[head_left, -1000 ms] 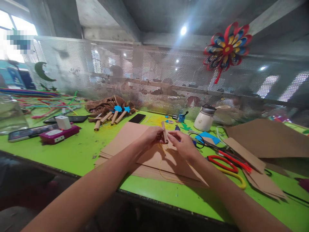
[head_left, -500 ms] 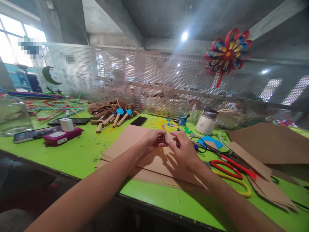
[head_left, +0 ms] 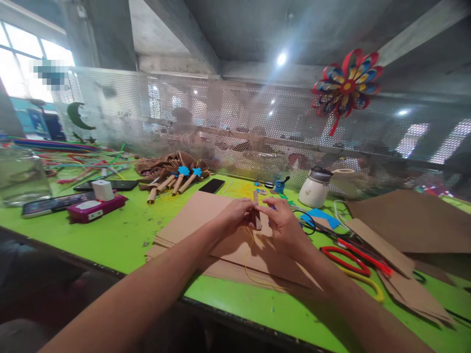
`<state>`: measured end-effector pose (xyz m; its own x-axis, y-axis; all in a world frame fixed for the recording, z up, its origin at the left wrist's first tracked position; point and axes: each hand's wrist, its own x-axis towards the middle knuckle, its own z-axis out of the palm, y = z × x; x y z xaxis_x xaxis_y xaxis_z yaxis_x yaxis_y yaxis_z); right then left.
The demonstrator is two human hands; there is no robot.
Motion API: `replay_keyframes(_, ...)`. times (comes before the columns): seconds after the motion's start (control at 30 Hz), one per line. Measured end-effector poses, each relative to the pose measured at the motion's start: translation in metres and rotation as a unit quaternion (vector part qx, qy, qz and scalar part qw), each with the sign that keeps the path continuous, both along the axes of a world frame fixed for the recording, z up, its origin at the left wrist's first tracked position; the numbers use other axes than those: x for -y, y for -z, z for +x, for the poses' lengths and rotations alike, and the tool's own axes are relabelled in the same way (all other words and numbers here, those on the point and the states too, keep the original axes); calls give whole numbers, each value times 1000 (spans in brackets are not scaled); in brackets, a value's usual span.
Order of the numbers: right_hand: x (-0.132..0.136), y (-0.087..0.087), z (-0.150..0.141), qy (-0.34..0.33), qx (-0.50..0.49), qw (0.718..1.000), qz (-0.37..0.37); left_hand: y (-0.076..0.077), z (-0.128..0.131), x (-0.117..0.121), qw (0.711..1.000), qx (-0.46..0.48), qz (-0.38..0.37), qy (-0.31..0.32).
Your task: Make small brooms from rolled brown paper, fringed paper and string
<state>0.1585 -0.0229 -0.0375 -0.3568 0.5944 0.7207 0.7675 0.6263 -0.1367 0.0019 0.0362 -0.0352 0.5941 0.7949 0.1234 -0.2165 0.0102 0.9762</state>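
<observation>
A small brown rolled paper stick [head_left: 256,211] stands nearly upright between my two hands. My left hand [head_left: 235,215] pinches it from the left and my right hand [head_left: 281,220] pinches it from the right, fingers closed. A thin yellow string [head_left: 250,250] hangs from the stick down onto a stack of brown paper sheets [head_left: 198,215] lying on the green table [head_left: 121,230].
Red and yellow scissors [head_left: 349,262] lie right of my hands, beside more brown paper [head_left: 401,215]. Behind stand a white pot [head_left: 313,189], several finished paper sticks with blue stars [head_left: 176,179], a black phone [head_left: 210,186] and a pink box [head_left: 93,208]. A mesh screen [head_left: 228,127] backs the table.
Both hands stayed together on the stick; my right hand's fingers closed in on it and the stick tipped slightly more upright. The view shifted a little.
</observation>
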Motion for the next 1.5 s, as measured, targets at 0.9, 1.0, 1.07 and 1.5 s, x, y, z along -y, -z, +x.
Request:
replay_keyframes(0.9,-1,-5,1,-36,-119,992,-13,-8,-3,2,996,54,-67,32)
replay_keyframes(1.0,-3,-7,4,-47,-160,986,5,-9,-3,2,996,54,-67,30)
replay_keyframes(1.07,-3,-7,6,-35,-144,989,23,-9,-4,1,996,55,-65,32)
replay_keyframes(1.5,8,-13,3,66,89,993,46,-16,-6,9,995,61,-67,36)
